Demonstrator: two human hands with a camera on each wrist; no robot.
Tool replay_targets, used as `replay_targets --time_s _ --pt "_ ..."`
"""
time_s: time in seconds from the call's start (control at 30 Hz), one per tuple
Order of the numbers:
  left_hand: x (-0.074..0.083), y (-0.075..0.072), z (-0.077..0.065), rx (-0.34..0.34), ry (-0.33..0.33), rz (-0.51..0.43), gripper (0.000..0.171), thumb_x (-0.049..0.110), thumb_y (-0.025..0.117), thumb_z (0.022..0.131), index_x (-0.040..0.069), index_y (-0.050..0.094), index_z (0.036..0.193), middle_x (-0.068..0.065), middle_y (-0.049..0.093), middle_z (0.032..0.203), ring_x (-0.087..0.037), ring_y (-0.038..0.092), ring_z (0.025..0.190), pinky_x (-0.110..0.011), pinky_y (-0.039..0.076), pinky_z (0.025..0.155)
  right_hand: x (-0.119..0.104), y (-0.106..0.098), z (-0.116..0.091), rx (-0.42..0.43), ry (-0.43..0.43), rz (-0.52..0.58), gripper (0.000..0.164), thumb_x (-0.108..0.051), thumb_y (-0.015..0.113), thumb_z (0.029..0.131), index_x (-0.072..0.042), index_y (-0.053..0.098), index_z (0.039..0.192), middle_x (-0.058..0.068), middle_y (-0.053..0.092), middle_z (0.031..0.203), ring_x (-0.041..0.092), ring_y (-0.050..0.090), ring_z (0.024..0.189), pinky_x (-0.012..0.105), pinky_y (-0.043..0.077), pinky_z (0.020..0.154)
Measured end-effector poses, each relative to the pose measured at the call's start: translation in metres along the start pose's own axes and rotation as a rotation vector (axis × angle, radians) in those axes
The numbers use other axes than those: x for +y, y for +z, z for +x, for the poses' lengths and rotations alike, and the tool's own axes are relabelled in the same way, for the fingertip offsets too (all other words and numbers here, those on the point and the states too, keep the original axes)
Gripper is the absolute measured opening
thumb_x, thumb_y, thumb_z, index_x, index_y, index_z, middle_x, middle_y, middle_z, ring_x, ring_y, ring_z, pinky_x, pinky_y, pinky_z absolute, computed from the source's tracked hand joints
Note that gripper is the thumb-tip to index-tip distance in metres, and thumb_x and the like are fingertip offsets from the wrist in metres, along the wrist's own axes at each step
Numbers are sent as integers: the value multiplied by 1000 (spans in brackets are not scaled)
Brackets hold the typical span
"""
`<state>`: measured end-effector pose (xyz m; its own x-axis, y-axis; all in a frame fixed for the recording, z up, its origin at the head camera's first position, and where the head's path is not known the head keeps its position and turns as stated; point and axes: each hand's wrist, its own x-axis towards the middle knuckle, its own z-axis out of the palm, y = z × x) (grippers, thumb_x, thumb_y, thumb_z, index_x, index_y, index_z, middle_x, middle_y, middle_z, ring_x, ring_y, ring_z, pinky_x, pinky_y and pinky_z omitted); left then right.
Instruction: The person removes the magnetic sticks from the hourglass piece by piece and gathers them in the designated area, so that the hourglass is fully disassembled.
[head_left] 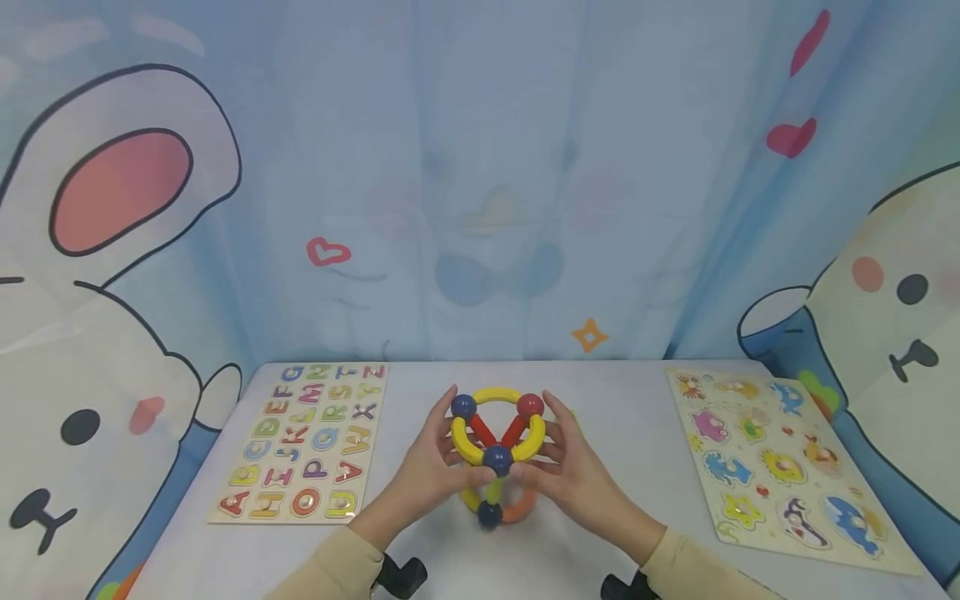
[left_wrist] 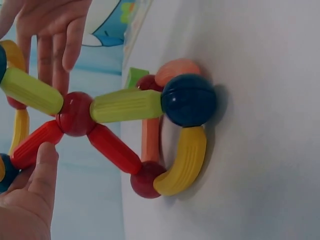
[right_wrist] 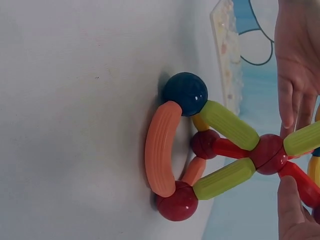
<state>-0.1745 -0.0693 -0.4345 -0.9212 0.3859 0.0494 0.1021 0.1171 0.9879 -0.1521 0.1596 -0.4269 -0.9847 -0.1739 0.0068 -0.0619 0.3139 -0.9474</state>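
Note:
A magnetic stick-and-ball model [head_left: 498, 460] stands at the front middle of the white table. Its upper ring has yellow curved sticks joined by blue and red balls. Red and lime-green sticks meet at a red centre ball [left_wrist: 77, 114]. Below is a base ring of orange and yellow curved sticks, with a dark blue ball [right_wrist: 185, 93] and red balls. My left hand [head_left: 427, 458] holds the upper ring from the left, thumb by the front blue ball. From the right, my right hand [head_left: 581, 471] holds the same ring, its fingers partly hidden behind it.
A wooden alphabet puzzle board [head_left: 300, 446] lies on the left of the table [head_left: 622, 400]. On the right is an animal puzzle board [head_left: 787, 492]. A blue cartoon curtain [head_left: 487, 167] hangs behind the table's far edge.

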Motion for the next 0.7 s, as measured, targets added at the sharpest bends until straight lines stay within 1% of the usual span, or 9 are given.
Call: replay_targets --time_s 0.1,0.17,0.23,0.3,0.43,0.53,0.7 --pt "0 1 -1 -5 9 5 112 36 85 81 24 7 160 -15 42 148 -29 53 128 -41 49 100 0 1 -1 3 10 23 111 -33 85 80 -25 8 159 13 45 149 31 55 126 43 50 97" --pt "1 0 0 -12 14 21 112 36 85 81 24 7 160 -15 38 152 -29 53 128 -42 49 99 -1 2 -3 6 17 54 112 -31 86 79 -26 8 159 13 44 149 32 53 128 45 48 98" --pt "1 -4 1 -18 16 18 108 33 84 81 25 10 160 -15 36 155 -30 54 127 -42 50 98 -3 4 -4 7 19 78 114 -29 87 78 -26 8 159 13 44 149 32 51 130 48 46 100" --pt "0 -8 3 -21 12 7 104 28 84 82 25 15 160 -15 39 153 -32 54 127 -42 50 98 -3 6 -5 6 13 97 114 -28 88 77 -26 8 159 13 44 149 33 51 131 51 45 101" --pt "-4 -13 5 -33 -3 -47 98 19 83 83 22 20 159 -15 50 144 -32 56 124 -39 50 98 -3 8 -3 10 10 96 114 -30 88 77 -26 9 159 11 47 146 32 52 129 50 46 100" --pt "-6 -12 5 -25 -13 -57 97 18 83 83 23 22 158 -13 52 141 -29 57 122 -39 50 98 -1 6 -1 -4 -2 81 113 -29 88 77 -27 9 159 11 46 147 31 53 128 48 47 99" --pt "-9 -8 2 -3 -14 -74 98 20 83 82 25 21 158 -12 53 141 -28 58 122 -43 49 100 2 2 1 -28 -32 51 110 -30 86 79 -27 10 159 10 45 150 30 54 127 45 49 98"
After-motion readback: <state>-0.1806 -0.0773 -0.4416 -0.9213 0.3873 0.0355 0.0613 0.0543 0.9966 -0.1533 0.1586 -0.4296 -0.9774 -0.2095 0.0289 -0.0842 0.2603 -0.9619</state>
